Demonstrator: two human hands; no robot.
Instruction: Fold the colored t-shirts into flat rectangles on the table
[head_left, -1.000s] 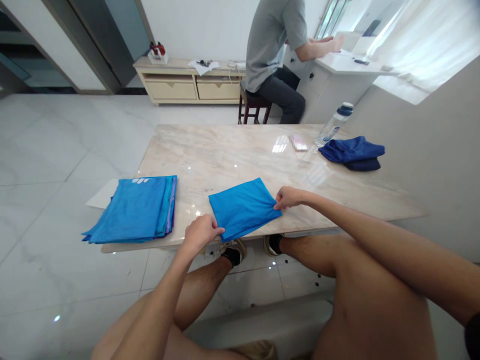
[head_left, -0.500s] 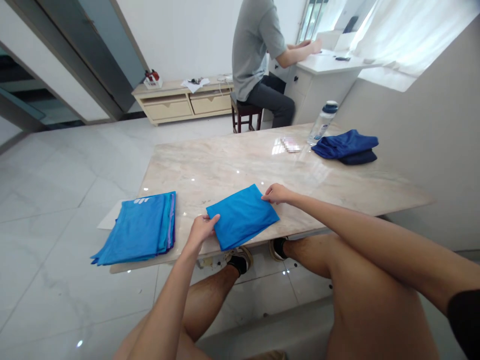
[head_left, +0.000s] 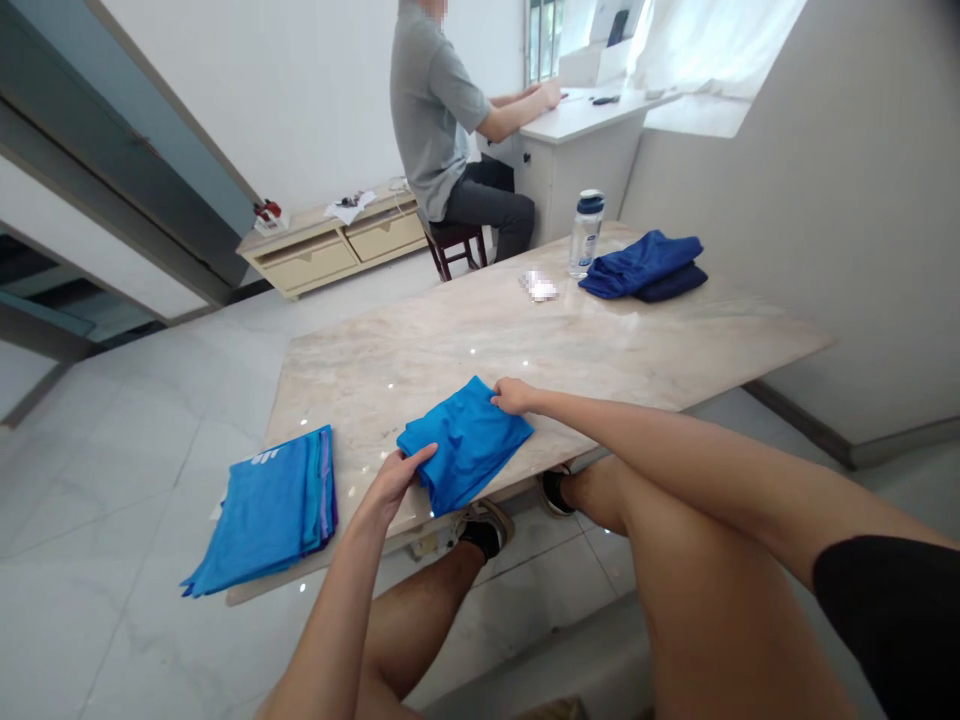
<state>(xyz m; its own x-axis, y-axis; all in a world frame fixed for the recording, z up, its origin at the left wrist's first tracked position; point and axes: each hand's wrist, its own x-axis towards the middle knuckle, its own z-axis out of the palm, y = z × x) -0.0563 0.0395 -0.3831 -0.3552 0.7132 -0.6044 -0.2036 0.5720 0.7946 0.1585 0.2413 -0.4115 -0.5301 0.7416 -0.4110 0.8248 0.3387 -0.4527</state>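
Observation:
A folded bright blue garment [head_left: 472,440], likely a shirt, lies near the front edge of the marble table, its top wrinkled. My left hand [head_left: 396,475] grips its left edge, thumb on top and fingers underneath. At the upper right edge, my right hand [head_left: 512,395] pinches the cloth. To the left sits a stack of folded clothes [head_left: 266,510] in blue, teal and purple, with a white mark on the top one; its corner hangs over the table edge.
On the marble table [head_left: 360,360], dark blue clothes [head_left: 645,265] lie at the far right beside a clear water bottle [head_left: 586,235] and a blurred small item [head_left: 538,286]. A person [head_left: 442,110] sits on a stool at a white desk [head_left: 577,120]. A low cabinet [head_left: 315,265] stands behind.
The blue garment has gone from smooth and flat to wrinkled, its left edge bunched in my left hand. Both hands keep hold of it. The camera view has turned and tilted.

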